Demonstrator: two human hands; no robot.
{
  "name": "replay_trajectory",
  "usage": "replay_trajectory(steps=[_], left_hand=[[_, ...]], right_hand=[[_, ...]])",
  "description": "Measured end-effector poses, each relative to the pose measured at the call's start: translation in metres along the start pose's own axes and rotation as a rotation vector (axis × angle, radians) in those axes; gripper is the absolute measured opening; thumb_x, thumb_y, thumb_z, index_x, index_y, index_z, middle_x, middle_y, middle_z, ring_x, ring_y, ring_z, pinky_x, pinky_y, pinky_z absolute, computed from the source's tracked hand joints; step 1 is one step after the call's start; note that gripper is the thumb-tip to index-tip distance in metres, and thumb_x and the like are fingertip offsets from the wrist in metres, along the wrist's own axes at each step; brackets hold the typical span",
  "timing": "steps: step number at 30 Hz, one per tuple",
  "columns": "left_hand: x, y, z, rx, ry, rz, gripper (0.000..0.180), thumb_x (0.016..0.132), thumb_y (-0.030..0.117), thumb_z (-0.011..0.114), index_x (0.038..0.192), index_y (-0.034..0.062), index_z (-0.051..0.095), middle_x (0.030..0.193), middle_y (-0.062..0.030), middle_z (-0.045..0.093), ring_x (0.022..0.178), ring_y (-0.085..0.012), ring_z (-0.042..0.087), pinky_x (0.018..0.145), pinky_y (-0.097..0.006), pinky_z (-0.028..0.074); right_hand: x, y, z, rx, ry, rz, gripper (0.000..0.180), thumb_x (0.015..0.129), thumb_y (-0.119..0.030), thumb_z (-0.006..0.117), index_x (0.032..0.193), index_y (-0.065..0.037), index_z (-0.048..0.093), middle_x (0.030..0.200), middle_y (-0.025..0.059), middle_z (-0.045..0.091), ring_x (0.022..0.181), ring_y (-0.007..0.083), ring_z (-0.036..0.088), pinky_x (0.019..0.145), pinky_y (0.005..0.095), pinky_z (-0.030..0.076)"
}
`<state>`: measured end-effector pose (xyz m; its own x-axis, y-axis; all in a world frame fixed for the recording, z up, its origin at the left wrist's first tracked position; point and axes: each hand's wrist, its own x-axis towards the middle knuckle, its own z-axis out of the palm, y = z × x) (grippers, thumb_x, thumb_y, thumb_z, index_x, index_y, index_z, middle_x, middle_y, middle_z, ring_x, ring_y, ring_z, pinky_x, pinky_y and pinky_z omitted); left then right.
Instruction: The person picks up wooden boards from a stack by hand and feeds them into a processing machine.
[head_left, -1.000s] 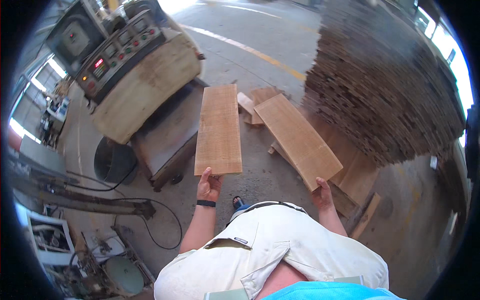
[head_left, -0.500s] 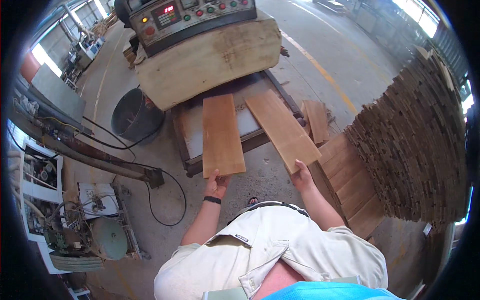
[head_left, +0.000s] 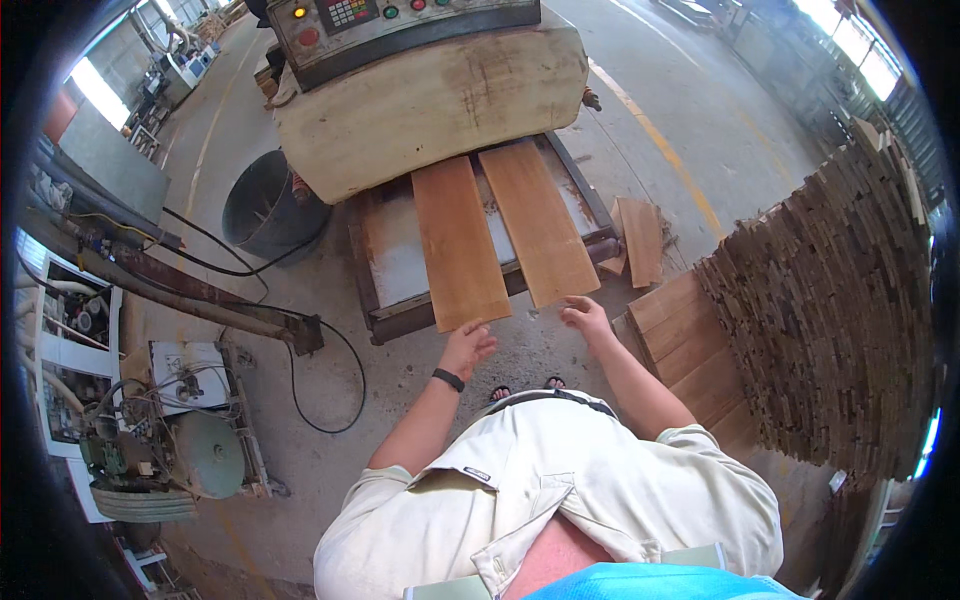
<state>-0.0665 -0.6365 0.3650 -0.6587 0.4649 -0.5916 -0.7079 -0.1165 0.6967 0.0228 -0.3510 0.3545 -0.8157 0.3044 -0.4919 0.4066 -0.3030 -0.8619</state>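
Two flat wooden boards lie side by side on the machine's pale bed (head_left: 390, 255), their far ends under its cream housing (head_left: 430, 110). Just off the near end of the left board (head_left: 462, 245) is my left hand (head_left: 470, 348), its fingers stretched out and holding nothing. By the near end of the right board (head_left: 540, 225) is my right hand (head_left: 588, 320), with fingers loosely bent and apart; whether a fingertip still touches the wood is hard to tell. Both boards stick out past the bed's front edge toward me.
To my right stand a stack of wide boards (head_left: 690, 330) and a tall pile of dark narrow strips (head_left: 830, 320). A dark bin (head_left: 265, 215) sits left of the machine. A black cable (head_left: 350, 410) loops across the floor. Buttons line the control panel (head_left: 400, 25).
Both boards have moved forward under the housing and now lie nearly parallel on the bed. My hands have let go of them, the right one having swung inward with its board.
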Motion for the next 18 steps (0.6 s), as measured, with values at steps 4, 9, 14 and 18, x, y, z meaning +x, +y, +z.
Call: replay_trajectory(steps=[4, 9, 14, 18], left_hand=[[0.002, 0.004, 0.004, 0.591, 0.154, 0.318, 0.057, 0.083, 0.014, 0.067, 0.133, 0.0011, 0.042, 0.127, -0.0167, 0.049, 0.106, -0.0327, 0.056, 0.090, -0.040, 0.050], [0.000, 0.013, 0.026, 1.581, 0.469, 0.475, 0.063, 0.078, 0.012, 0.068, 0.137, 0.0115, 0.044, 0.144, -0.0182, 0.034, 0.133, -0.0397, 0.031, 0.110, -0.045, 0.029], [0.029, -0.006, 0.018, 1.825, 0.590, 0.441, 0.051, 0.089, 0.012, 0.050, 0.139, 0.0190, 0.043, 0.149, -0.0120, 0.030, 0.137, -0.0393, 0.027, 0.110, -0.048, 0.028], [0.041, 0.007, 0.022, 1.827, 0.611, 0.366, 0.048, 0.091, 0.014, 0.046, 0.139, 0.0199, 0.042, 0.150, -0.0100, 0.029, 0.137, -0.0388, 0.028, 0.110, -0.047, 0.029]], right_hand=[[0.002, -0.011, -0.022, -1.040, 0.113, -0.452, 0.066, 0.076, -0.014, 0.073, 0.135, -0.009, 0.043, 0.129, 0.0117, 0.052, 0.123, 0.0301, 0.046, 0.098, 0.0392, 0.043], [0.002, -0.028, -0.026, -1.359, 0.131, -0.642, 0.070, 0.073, -0.015, 0.074, 0.136, -0.016, 0.044, 0.142, 0.0118, 0.038, 0.134, 0.0330, 0.032, 0.109, 0.0409, 0.031], [0.039, -0.030, -0.042, -1.539, 0.065, -0.708, 0.066, 0.076, -0.017, 0.071, 0.136, -0.018, 0.045, 0.146, 0.0122, 0.034, 0.135, 0.0342, 0.030, 0.111, 0.0389, 0.030], [0.061, -0.049, -0.033, -1.520, -0.020, -0.685, 0.058, 0.075, -0.015, 0.070, 0.130, -0.018, 0.051, 0.144, 0.0122, 0.036, 0.134, 0.0336, 0.032, 0.109, 0.0377, 0.034]])
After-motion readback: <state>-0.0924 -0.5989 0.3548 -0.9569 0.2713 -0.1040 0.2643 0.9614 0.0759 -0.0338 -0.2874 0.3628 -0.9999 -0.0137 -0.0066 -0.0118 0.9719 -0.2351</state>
